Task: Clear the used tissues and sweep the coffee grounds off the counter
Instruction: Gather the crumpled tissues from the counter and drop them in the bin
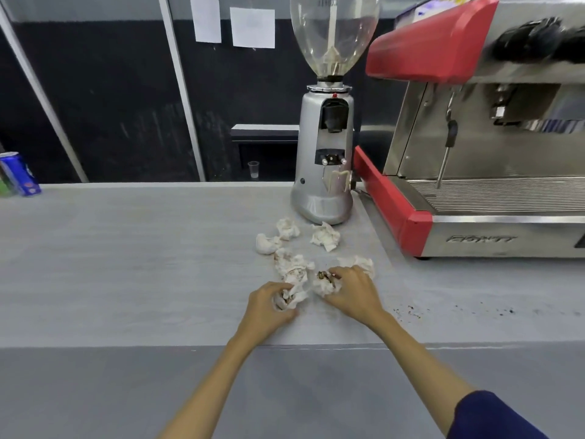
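Bare forearms, bare hands [267, 307] — right sleeve [493, 416] dark navy

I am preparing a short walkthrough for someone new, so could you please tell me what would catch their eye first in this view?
Mid-counter, both hands are gathering crumpled, coffee-stained tissues: the left hand holds one wad and the right hand holds another, with more tissues lying loose just behind them. Behind the pile stands a silver coffee grinder, with a red and steel espresso machine to its right. Dark coffee grounds speckle the counter right of the hands.

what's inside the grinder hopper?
The clear hopper on the grinder looks nearly empty: only a central stem and slight residue low down. The throat beneath its dark collar is hidden, so any beans there can't be seen.
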A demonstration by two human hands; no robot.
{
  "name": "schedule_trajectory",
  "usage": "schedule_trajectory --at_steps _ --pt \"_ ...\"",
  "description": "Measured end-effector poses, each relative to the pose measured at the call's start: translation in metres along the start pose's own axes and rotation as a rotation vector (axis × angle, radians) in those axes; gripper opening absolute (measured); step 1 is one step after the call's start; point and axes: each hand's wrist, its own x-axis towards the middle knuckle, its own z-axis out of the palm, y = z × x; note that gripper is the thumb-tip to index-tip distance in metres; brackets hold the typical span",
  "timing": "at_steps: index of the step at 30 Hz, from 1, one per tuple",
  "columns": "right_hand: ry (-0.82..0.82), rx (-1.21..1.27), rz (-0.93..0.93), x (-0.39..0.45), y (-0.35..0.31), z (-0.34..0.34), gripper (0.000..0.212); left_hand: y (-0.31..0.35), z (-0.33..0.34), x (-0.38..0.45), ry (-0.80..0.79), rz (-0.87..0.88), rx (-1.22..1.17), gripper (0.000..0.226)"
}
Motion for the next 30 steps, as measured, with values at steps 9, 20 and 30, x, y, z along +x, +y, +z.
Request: schedule_trajectory --at_steps 9,20,30 --pt "-0.004 0.299 0.044 -0.018 0.001 0.001 0.034 0.007 -0.007 -0.005 0.033 -0.019 -0.039 0.044" --pt "0.07 0.556 0.129 -0.061 0.044 -0.066 0.043 0.074 0.024 -0.023 -0.051 0.061 -0.054 0.047" --pt "0.023 0.56 0.103 -0.139 0.176 -0.164 0.043 0.179 0.147 -0.059 -0.117 0.11 -0.095 0.043"
